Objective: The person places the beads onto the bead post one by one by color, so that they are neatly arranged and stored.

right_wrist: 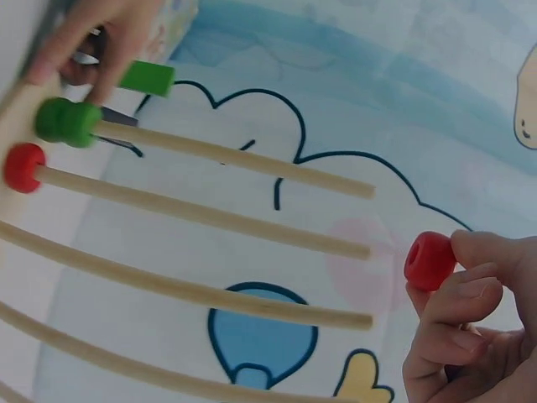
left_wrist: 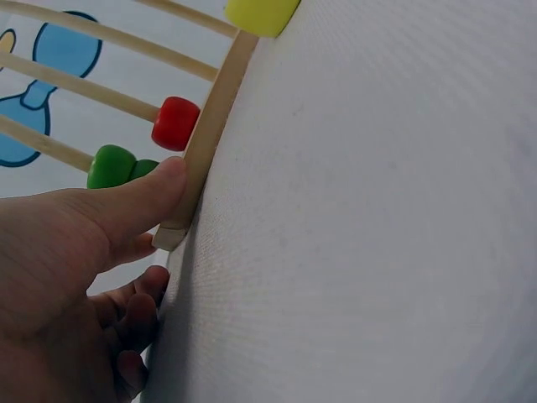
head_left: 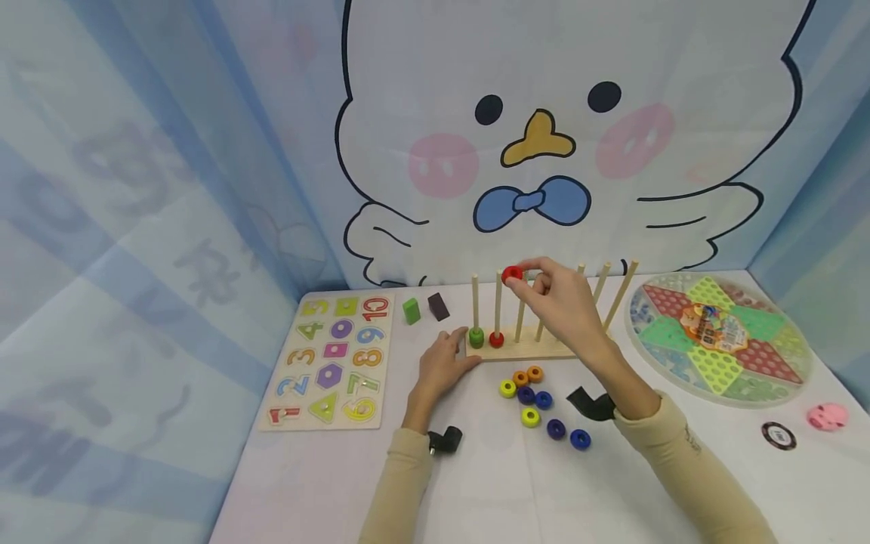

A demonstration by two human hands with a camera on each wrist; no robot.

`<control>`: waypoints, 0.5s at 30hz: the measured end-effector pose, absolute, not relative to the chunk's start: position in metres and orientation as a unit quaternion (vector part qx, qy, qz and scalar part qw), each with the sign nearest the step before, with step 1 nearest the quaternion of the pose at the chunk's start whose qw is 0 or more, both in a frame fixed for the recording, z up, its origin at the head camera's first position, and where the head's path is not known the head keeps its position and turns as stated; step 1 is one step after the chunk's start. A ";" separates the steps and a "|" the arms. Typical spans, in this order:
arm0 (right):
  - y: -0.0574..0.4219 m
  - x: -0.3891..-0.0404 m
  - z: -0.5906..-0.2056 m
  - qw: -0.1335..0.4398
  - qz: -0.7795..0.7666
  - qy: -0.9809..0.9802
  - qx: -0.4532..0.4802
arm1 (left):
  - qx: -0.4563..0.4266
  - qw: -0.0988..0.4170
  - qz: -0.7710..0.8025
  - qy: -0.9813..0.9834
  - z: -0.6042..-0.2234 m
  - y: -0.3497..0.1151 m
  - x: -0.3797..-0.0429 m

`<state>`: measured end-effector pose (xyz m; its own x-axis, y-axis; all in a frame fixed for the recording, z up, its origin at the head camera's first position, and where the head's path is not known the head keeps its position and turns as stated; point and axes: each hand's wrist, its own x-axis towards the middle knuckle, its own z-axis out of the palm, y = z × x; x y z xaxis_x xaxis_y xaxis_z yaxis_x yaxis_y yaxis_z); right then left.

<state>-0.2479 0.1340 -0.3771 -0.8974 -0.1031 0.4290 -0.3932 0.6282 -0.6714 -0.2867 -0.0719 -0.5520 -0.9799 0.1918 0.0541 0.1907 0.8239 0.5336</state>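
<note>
My right hand [head_left: 563, 306] pinches a red ring bead [right_wrist: 430, 261] between thumb and fingers. The bead is beside the top of the second peg from the left in the head view; in the right wrist view a gap shows between it and the peg tips. My left hand [head_left: 438, 369] grips the left end of the wooden peg stand [head_left: 523, 350], thumb on the front edge of its base. Green beads [head_left: 476, 338] are stacked on the leftmost peg, and one red bead [head_left: 497, 340] sits low on the second. My right hand hides part of the other pegs.
Several loose yellow, orange and blue beads [head_left: 544, 400] lie in front of the stand. Left are a number puzzle board [head_left: 386, 363], a green block [head_left: 411, 310] and a dark block [head_left: 438, 306]. Right are a round game board [head_left: 720, 340], a chip [head_left: 778, 436] and a pink pig [head_left: 827, 416].
</note>
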 end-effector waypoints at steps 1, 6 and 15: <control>0.132 -0.251 -0.373 0.179 0.409 -0.884 0.140 | 0.100 0.001 0.279 0.955 -0.552 -0.072 -0.286; 0.125 -0.265 -0.365 0.164 0.403 -0.891 0.128 | 0.101 0.006 0.280 0.955 -0.552 -0.071 -0.285; 0.120 -0.270 -0.377 0.141 0.364 -0.911 0.131 | 0.098 -0.004 0.281 0.955 -0.552 -0.071 -0.286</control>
<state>-0.2698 0.1197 -0.3774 -0.9261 -0.1356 0.3521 -0.3408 0.7010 -0.6265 -0.2862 -0.0715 -0.5520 -0.9809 0.1847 0.0617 0.1887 0.8234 0.5351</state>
